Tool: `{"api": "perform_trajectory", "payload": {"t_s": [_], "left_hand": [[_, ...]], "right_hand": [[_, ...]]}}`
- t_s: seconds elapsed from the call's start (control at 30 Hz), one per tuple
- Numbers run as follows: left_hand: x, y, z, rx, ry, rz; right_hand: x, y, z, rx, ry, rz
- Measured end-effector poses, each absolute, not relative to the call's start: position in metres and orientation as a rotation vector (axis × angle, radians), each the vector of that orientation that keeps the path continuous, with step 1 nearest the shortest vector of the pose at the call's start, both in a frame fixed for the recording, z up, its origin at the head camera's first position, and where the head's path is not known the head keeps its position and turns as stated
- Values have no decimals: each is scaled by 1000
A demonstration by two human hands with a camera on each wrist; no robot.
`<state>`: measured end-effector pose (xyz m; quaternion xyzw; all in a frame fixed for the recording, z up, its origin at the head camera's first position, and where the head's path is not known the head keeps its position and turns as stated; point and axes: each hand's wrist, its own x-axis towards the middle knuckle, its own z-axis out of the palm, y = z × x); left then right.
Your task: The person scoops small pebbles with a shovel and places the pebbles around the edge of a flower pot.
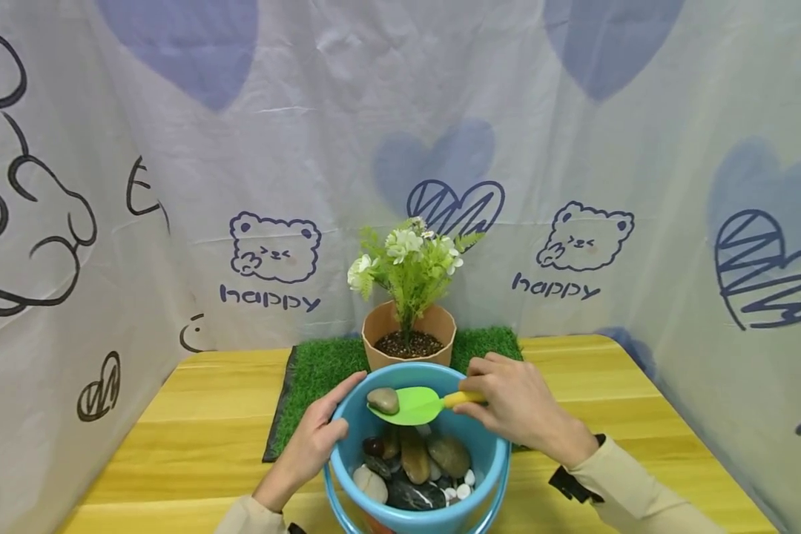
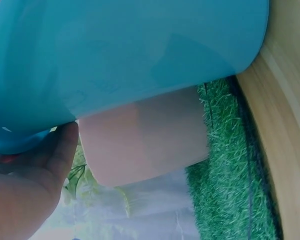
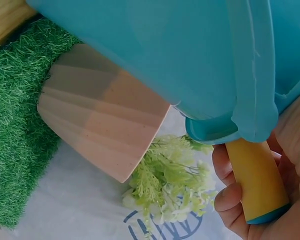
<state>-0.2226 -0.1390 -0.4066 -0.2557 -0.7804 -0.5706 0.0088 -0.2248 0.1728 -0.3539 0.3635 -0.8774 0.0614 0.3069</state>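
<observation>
In the head view my right hand (image 1: 517, 404) grips the yellow handle (image 3: 257, 177) of a small toy shovel with a green blade (image 1: 417, 406). One smooth grey-brown stone (image 1: 383, 401) lies on the blade, inside the mouth of a blue bucket (image 1: 422, 519). My left hand (image 1: 311, 439) holds the bucket's left rim, thumb at the edge and fingers along the outside. Stones of several sizes rest at the bottom, among them a black one with white veins (image 1: 415, 493) and small white pebbles (image 1: 463, 491). The right wrist view shows fingers wrapped round the handle.
Just behind the bucket stands a peach-coloured flowerpot (image 1: 374, 334) with dark soil and a white-flowered plant (image 1: 407, 259). It sits on a green turf mat (image 1: 320, 371) on the yellow wooden table (image 1: 220, 415). Printed cloth (image 1: 274, 148) hangs behind and at both sides.
</observation>
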Motion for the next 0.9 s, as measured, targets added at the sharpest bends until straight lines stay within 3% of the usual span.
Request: {"api": "perform_trajectory", "payload": {"t_s": [0.9], "left_hand": [[-221, -139, -407, -807, -2449, -1697]], "right_hand": [[-214, 187, -345, 957, -2348, 173]]}}
